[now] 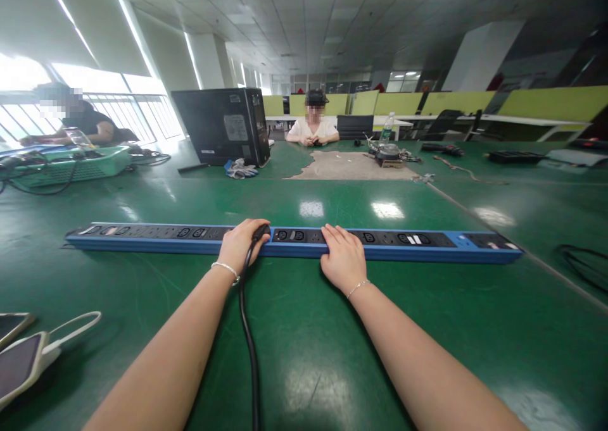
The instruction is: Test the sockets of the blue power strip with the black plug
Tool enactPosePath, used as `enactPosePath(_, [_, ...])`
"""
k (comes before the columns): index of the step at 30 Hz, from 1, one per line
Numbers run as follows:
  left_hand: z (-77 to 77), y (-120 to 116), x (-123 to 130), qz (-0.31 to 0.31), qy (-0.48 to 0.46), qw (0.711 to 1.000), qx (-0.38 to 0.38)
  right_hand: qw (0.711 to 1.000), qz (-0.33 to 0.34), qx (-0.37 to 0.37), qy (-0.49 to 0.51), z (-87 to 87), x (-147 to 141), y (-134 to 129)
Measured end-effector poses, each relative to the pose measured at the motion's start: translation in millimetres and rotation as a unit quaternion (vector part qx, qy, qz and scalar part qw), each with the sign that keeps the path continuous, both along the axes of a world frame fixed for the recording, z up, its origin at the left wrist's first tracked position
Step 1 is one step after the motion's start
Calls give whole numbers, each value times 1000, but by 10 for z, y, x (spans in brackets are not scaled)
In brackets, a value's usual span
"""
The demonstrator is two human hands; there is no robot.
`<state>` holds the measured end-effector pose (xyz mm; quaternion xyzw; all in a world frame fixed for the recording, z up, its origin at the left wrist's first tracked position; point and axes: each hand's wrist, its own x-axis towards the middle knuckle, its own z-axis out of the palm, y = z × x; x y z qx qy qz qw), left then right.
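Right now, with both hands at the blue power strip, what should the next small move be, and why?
Probably a gentle wiggle of the black plug with the left hand, to feel whether it is seated. That hand hides where the plug would meet the blue power strip, so the fit cannot be seen; the right hand lies on the strip and could steady it.

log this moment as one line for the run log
left hand: holding black plug at blue power strip | right hand: resting on strip | plug seating: cannot tell | black cable: trailing toward camera
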<state>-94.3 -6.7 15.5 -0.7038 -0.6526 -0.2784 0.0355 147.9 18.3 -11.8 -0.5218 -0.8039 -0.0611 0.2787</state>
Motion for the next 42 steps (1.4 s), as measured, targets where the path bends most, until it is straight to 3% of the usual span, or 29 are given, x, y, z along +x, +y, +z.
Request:
enactPosePath(16, [-49, -82, 52, 5, 40, 998, 41, 1000, -9, -4, -3, 20, -11, -14])
enactPosePath(24, [-8, -26, 2, 9, 47, 999, 1, 1000, -12, -2, -2, 23, -21, -20])
enactPosePath(42, [-237, -3, 132, 62, -5, 995, 79, 1000, -11, 4, 3, 12, -3, 2])
